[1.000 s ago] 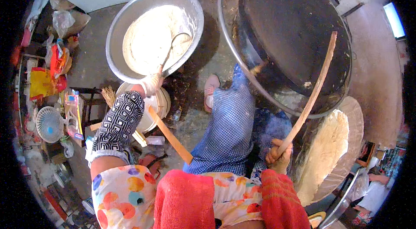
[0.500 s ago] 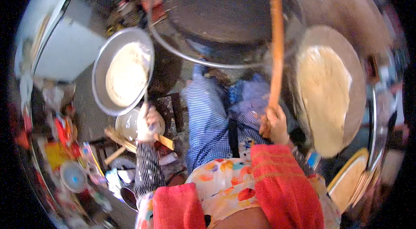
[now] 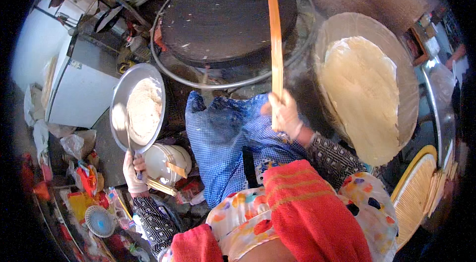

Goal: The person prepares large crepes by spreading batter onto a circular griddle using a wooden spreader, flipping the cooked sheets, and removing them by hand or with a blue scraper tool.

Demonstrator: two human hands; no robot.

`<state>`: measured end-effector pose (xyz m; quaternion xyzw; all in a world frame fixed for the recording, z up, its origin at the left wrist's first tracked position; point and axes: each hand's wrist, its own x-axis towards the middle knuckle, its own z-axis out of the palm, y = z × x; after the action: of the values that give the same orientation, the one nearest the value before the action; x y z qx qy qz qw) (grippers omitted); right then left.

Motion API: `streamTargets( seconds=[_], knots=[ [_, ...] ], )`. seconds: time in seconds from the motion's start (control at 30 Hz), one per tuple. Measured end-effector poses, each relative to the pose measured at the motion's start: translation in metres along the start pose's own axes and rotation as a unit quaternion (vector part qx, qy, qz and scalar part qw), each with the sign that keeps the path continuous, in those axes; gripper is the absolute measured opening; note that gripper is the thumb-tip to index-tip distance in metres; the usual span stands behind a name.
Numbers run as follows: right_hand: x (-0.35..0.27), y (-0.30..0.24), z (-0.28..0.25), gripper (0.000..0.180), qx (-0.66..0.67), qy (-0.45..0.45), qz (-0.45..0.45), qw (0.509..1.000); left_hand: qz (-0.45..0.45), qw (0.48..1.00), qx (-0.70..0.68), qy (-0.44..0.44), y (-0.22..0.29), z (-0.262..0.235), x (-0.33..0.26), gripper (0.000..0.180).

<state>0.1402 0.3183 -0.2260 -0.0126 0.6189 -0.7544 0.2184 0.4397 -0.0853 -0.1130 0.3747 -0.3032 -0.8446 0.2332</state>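
Observation:
My left hand (image 3: 135,170) is closed round the thin handle of a ladle (image 3: 129,135), which reaches into a metal basin (image 3: 115,88) of thick, pale batter (image 3: 146,108). A long, flat wooden stick (image 3: 275,39) is in my right hand (image 3: 286,117), fingers wrapped round its lower end. The stick points away from me, its far part over the right side of a large, round, black griddle (image 3: 223,11). Little pale flecks lie on the griddle. To the right of my right hand, large, thin, pale flatbreads (image 3: 362,88) rest on a round board (image 3: 406,108).
Below the basin stands a white bucket (image 3: 181,155) with wooden pieces across it. A metal ring (image 3: 203,85) surrounds the griddle. A white cabinet (image 3: 82,83) is at the left. Clutter and a small ribbed basket (image 3: 100,221) lie lower left; a woven tray (image 3: 414,197) leans lower right.
My left hand has moved left and toward me, with the ladle staying at the basin. My right hand has carried the stick left and farther away, over the griddle. The view has shifted too.

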Motion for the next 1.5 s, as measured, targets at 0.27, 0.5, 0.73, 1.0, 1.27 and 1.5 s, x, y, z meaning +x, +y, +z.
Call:
streamTargets(
  seconds=[0.27, 0.5, 0.73, 1.0, 1.27, 1.5],
  knots=[
    [0.089, -0.035, 0.045, 0.022, -0.067, -0.007, -0.106, 0.992, 0.011, 0.976, 0.132, -0.173, -0.044, 0.168, 0.002, 0.035],
    [0.112, 0.048, 0.063, 0.023, -0.374, 0.262, -0.297, 0.838, 0.099, 0.835, 0.454, -0.294, -0.102, 0.238, 0.040, 0.052],
    [0.136, 0.017, 0.008, 0.020, -0.324, 0.151, -0.147, 0.922, 0.397, 0.356, 0.821, -0.205, -0.109, 0.205, 0.134, 0.060],
    [0.156, -0.003, -0.017, 0.022, -0.310, 0.157, -0.182, 0.920, 0.422, 0.452, 0.749, -0.240, -0.130, 0.188, 0.165, 0.055],
    [0.166, 0.003, -0.023, 0.024, -0.300, 0.153, -0.178, 0.925, 0.433, 0.487, 0.707, -0.274, -0.133, 0.185, 0.152, 0.058],
    [0.168, -0.004, -0.017, 0.018, -0.140, 0.105, -0.204, 0.963, 0.463, 0.679, 0.538, -0.188, -0.112, 0.197, 0.120, 0.049]
  ],
)
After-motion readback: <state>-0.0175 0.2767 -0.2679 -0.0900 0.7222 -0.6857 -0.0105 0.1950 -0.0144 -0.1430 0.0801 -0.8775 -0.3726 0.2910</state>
